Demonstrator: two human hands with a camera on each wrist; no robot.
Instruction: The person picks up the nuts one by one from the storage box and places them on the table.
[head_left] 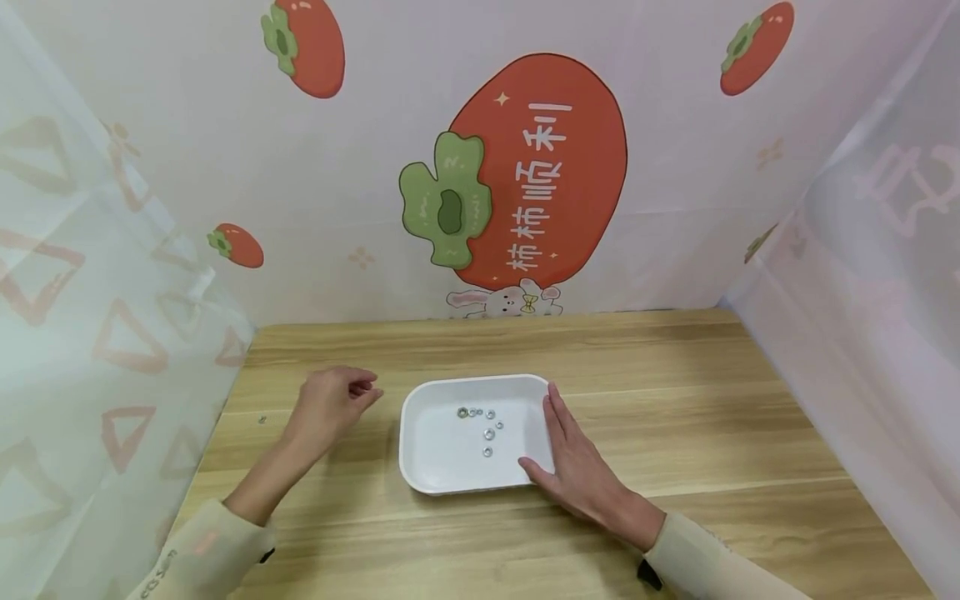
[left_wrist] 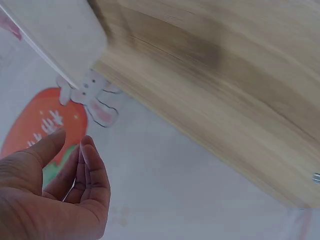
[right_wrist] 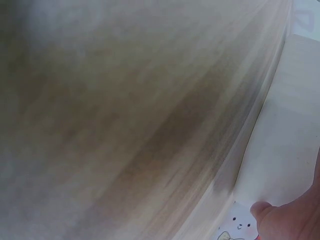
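Observation:
A white rectangular tray (head_left: pixel 442 479) sits on the wooden table, with several small metal nuts (head_left: pixel 489 434) of different sizes scattered on its floor. My right hand (head_left: pixel 581 475) rests against the tray's right end, fingers straight along the rim and thumb at the near corner. In the right wrist view, its thumb shows beside the tray wall (right_wrist: pixel 280 145). My left hand (head_left: pixel 333 404) hovers left of the tray, fingers loosely bent. The left wrist view shows that hand (left_wrist: pixel 75 195) with a gap between thumb and fingers and nothing held.
One small metal piece (head_left: pixel 262 420) lies by itself on the table (head_left: pixel 675 400), left of my left hand. White printed sheets hang behind and along both sides, the back one (head_left: pixel 660 250) meeting the table's far edge.

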